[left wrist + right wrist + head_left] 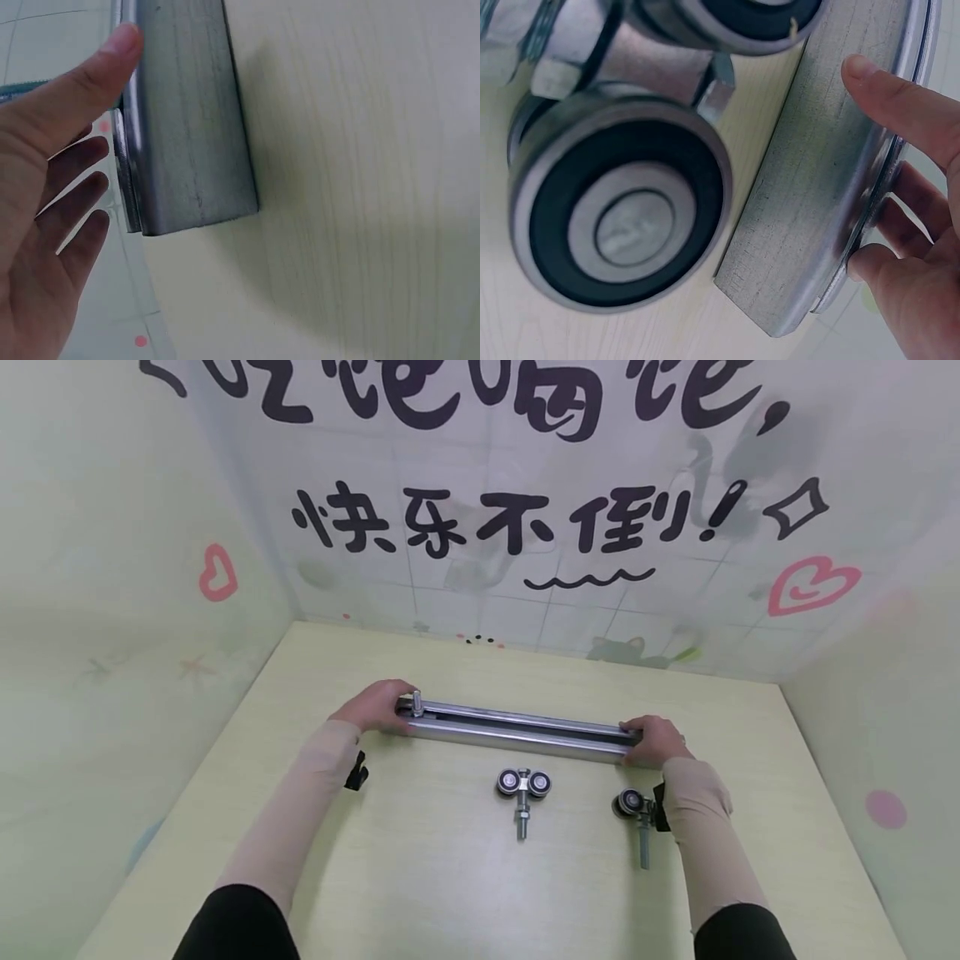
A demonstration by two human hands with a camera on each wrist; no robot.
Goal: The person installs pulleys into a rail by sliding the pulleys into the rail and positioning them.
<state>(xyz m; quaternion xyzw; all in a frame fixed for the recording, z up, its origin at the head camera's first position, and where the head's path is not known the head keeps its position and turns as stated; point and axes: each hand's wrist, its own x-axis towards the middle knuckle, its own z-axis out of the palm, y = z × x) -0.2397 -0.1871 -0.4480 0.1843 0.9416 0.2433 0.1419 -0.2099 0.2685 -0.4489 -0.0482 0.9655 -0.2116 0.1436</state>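
Observation:
A long metal channel rail [517, 742] lies across the table with its slot facing up. At its left end, my left hand [378, 705] grips it, the thumb pressed to the near side in the left wrist view. A threaded bolt [417, 703] stands upright out of the slot beside these fingers. My right hand [657, 742] holds the opposite end, with the thumb on the near wall and fingers at the far edge in the right wrist view. Near my right wrist is a roller trolley [630, 225], large in that view, its wheels dark-ringed.
Another roller trolley [522, 814], with a threaded stem pointing toward me, lies in front of the rail. The pale wood-grain table [450, 877] is bounded by a printed back wall [480, 585] and side walls.

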